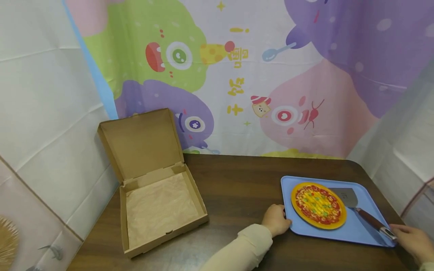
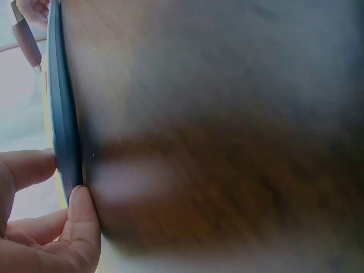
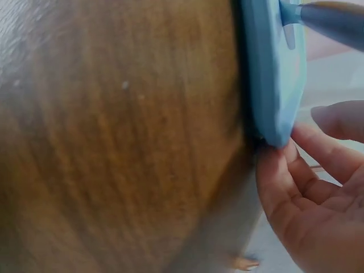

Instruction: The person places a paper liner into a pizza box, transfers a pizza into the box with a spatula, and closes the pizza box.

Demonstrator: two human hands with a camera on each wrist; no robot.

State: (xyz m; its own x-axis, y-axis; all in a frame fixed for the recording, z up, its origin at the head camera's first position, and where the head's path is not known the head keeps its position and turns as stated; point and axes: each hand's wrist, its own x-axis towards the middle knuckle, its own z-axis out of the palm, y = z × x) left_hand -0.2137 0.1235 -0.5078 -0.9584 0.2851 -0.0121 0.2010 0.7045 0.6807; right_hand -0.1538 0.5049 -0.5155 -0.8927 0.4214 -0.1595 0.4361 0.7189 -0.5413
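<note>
A light-blue tray [image 1: 364,235] lies at the right of the table. On it are a round pizza [image 1: 318,206] on an orange-yellow base and a spatula [image 1: 346,195] with a wide metal blade and brown handle. The pizza overlaps part of the blade; the handle reaches toward the near right corner. My left hand [image 1: 276,220] pinches the tray's left edge, thumb on the upper side, fingers at the underside in the left wrist view. My right hand [image 1: 411,241] touches the near right corner with its fingertips, while its thumb [image 3: 341,118] stands apart from the rim.
On the left of the brown wooden table [image 1: 237,188] stands an open cardboard box [image 1: 164,246], its lid [image 1: 142,145] raised and brown paper [image 1: 162,209] inside. A cartoon-print curtain [image 1: 220,139] hangs along the table's far edge. Pale sheets hang at both sides.
</note>
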